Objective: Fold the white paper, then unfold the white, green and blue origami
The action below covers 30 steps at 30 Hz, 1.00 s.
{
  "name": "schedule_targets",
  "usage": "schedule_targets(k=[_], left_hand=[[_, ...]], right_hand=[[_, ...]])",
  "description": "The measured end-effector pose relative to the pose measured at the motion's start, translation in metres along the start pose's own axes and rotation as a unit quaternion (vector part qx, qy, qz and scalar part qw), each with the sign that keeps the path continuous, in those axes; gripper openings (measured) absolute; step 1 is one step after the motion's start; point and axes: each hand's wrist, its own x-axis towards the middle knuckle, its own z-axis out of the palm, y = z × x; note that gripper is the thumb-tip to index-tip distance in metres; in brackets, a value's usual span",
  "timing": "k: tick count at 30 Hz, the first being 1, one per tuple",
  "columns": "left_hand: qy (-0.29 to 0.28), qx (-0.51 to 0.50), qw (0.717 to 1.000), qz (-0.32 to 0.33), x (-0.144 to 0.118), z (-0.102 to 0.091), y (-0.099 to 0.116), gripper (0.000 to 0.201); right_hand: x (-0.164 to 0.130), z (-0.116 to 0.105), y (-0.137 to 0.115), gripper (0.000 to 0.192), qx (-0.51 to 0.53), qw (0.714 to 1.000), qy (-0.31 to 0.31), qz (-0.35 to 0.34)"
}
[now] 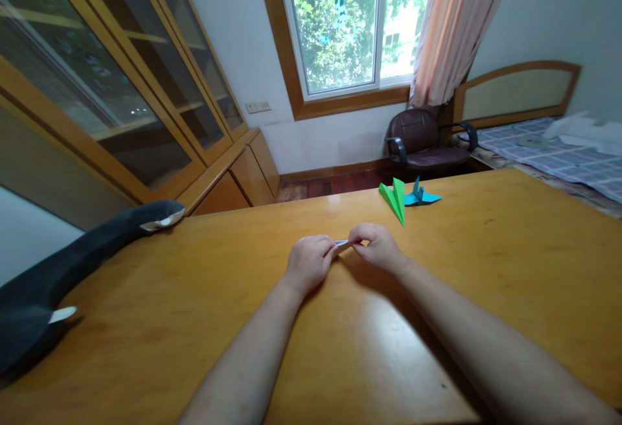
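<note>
Between my hands is a small piece of folded white paper, mostly covered by my fingers. My left hand is closed on its left end and rests low over the tabletop. With thumb and fingers pinched, my right hand grips the right end, slightly raised above the wood. The full shape of the paper is hidden. Just beyond my right hand lie a green paper plane and a blue origami crane, side by side.
The wooden table spans the foreground. A dark plush toy with white patches lies along its left side. Past the far edge are a glass-fronted cabinet, a brown armchair and a bed.
</note>
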Motion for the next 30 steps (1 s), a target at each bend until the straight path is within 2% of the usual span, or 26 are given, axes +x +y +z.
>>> schedule_targets(k=[6,10,14,18,23,26,30], left_hand=[[0.022,-0.041,0.999,-0.013,-0.002,0.000,-0.003,0.017],[0.036,-0.071,0.996,-0.051,-0.002,0.002,-0.010,0.010],[0.053,-0.070,0.991,-0.103,-0.002,0.005,-0.014,0.009],[0.025,-0.024,0.997,-0.065,-0.002,0.007,-0.009,0.008],[-0.009,0.004,1.000,-0.026,0.000,0.010,-0.001,0.012],[-0.009,-0.035,0.999,-0.038,0.001,0.011,-0.003,0.011],[-0.006,-0.137,0.987,-0.084,-0.001,0.014,-0.009,0.028]], right_hand=[[-0.001,0.000,-0.004,0.013,0.019,0.999,0.043,0.010],[-0.002,-0.001,-0.003,0.012,0.021,0.999,0.032,0.015],[-0.003,-0.003,-0.002,0.014,-0.014,1.000,0.003,-0.021],[-0.003,-0.001,-0.004,0.018,-0.112,0.991,-0.036,-0.063],[-0.004,0.003,-0.004,0.017,-0.178,0.979,-0.073,-0.069],[-0.004,0.002,-0.002,0.014,-0.196,0.975,-0.074,-0.070],[-0.004,-0.001,-0.002,0.018,-0.174,0.979,-0.053,-0.094]])
